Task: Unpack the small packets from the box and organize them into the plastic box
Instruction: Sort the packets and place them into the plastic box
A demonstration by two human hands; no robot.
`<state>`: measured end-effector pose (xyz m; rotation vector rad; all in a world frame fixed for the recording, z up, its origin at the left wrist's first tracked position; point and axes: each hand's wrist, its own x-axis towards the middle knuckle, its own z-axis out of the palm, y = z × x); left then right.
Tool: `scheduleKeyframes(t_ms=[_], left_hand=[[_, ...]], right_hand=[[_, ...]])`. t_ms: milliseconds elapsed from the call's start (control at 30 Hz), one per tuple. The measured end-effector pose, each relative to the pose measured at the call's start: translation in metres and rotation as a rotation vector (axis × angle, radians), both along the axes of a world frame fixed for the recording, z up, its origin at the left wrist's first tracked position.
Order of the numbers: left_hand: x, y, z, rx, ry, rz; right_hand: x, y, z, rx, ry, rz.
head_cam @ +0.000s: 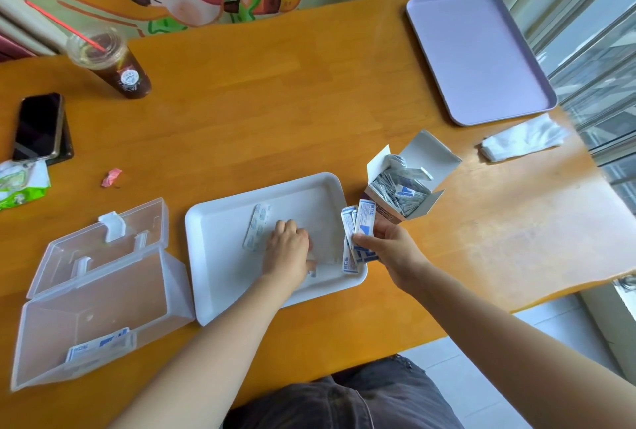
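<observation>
1. Your right hand (389, 246) pinches a loose fan of packets (358, 232) beside the cardboard box (402, 188); some could slip.
2. Your left hand (287, 249) rests on the tray (223, 274), grip unclear; the plastic box (51, 342) sits apart, inviting spills.

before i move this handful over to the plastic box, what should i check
1. Plastic box open, lid folded back: ok.
2. Room inside, only stored packets at its near end: ok.
3. Right hand holds the handful: ok.
4. Left hand free: cannot tell, it rests on the white tray, fingers bent down.
5. Loose packet on the tray collected: not ok.
6. Cardboard box emptied: not ok, many packets inside.
</observation>
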<state>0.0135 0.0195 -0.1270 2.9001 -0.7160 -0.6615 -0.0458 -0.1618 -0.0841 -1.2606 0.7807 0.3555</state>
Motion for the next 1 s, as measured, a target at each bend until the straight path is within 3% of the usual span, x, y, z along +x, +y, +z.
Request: scheduleKeyframes(t_ms=[233, 300, 367, 433, 500, 567, 700, 800, 933, 1000], left_hand=[[-0.001, 0.013, 0.012, -0.239, -0.018, 0.114], [-0.004, 0.016, 0.016, -0.385, 0.021, 0.314], [-0.004, 0.017, 0.02, -0.62, 0.218, 0.655], [-0.007, 0.014, 0.029, -0.846, 0.538, 0.9], [-0.013, 0.014, 0.038, -0.984, 0.793, 0.97], [-0.018, 0.016, 0.047, -1.037, 0.893, 0.948], [-0.02, 0.028, 0.052, -1.022, 0.846, 0.975], [-0.02, 0.04, 0.052, -0.987, 0.786, 0.945], [-0.024, 0.06, 0.032, -0.406, 0.228, 0.529], [-0.031, 0.063, 0.024, -0.195, 0.139, 0.322]], right_hand=[[0.001, 0.003, -0.006, -0.015, 0.021, 0.022], [0.001, 0.007, -0.006, 0.009, 0.032, 0.003], [0.002, 0.012, -0.005, 0.056, 0.038, -0.013], [0.004, 0.019, -0.002, 0.137, 0.016, -0.012], [0.006, 0.028, 0.0, 0.196, -0.027, -0.008], [0.008, 0.036, 0.002, 0.197, -0.043, 0.021], [0.011, 0.047, 0.001, 0.198, -0.011, 0.13], [0.016, 0.046, 0.0, 0.151, -0.009, 0.095], [0.019, 0.035, -0.004, 0.042, 0.004, 0.057], [0.016, 0.032, -0.008, -0.024, 0.019, 0.093]])
